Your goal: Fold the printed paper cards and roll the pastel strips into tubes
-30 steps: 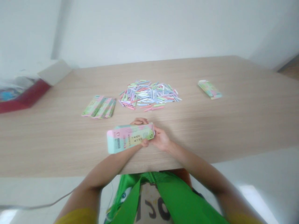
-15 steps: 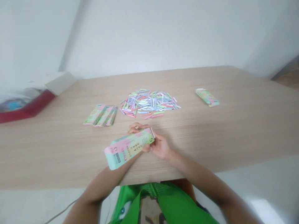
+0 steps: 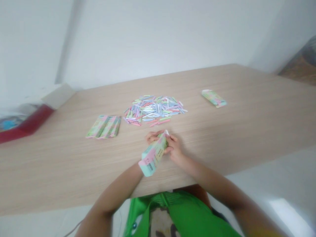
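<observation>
A pastel pink, green and yellow printed carton (image 3: pixel 154 156) is held tilted above the near part of the table, its far end between my two hands. My left hand (image 3: pixel 153 136) is closed around the carton's far left side, and the carton hides part of it. On the other side, the fingers of my right hand (image 3: pixel 174 148) pinch the carton's far right edge. Beyond my hands lies a loose heap of thin pastel sticks (image 3: pixel 154 110), in pink, purple, blue and green.
Several similar cartons (image 3: pixel 105 126) lie side by side at the left, and a single carton (image 3: pixel 213 98) lies at the back right. A red-sided open box (image 3: pixel 29 125) stands at the far left of the wooden table (image 3: pixel 234 131). White wall rises behind.
The carton has swung round from pointing left to pointing more toward me, and both hands have shifted slightly right with it. The camera view has turned a little.
</observation>
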`<action>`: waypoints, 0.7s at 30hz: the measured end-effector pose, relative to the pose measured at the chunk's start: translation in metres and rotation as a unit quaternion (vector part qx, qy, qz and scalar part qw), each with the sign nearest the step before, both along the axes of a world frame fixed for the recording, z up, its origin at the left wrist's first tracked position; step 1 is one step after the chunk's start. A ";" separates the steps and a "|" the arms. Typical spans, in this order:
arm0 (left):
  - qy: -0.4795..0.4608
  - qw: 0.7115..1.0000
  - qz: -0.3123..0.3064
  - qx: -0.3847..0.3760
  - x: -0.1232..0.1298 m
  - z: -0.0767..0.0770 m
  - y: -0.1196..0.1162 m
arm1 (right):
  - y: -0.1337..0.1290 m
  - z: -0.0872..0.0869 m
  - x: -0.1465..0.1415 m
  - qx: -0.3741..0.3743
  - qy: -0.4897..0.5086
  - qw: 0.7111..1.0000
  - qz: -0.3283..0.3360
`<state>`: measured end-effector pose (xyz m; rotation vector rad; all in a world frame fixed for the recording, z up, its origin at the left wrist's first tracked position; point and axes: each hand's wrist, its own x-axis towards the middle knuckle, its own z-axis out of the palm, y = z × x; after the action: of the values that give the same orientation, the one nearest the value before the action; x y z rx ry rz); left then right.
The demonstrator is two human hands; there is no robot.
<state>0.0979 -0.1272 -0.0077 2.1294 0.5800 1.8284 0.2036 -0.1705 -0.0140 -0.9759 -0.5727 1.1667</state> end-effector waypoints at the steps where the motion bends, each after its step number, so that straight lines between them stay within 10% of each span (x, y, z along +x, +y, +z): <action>1: 0.022 0.999 0.008 -0.022 -0.001 -0.002 0.000 | 0.001 0.001 0.002 -0.007 -0.012 1.000 -0.027; 11: 0.008 0.972 -0.008 -0.233 0.002 -0.008 0.001 | 0.023 -0.005 0.028 0.003 -0.243 0.958 -0.154; 17: -0.031 0.800 -0.338 -0.495 -0.035 0.007 0.020 | 0.040 0.000 0.086 -0.019 -0.337 0.923 -0.186; 21: -0.026 0.776 -0.357 -0.519 -0.050 0.009 0.034 | 0.034 0.012 0.097 -0.036 -0.436 0.891 -0.123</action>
<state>0.0483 -0.0928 0.0015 1.2267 0.4798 0.7890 0.3003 -0.1368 -0.0025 -1.5900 -1.0785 0.4699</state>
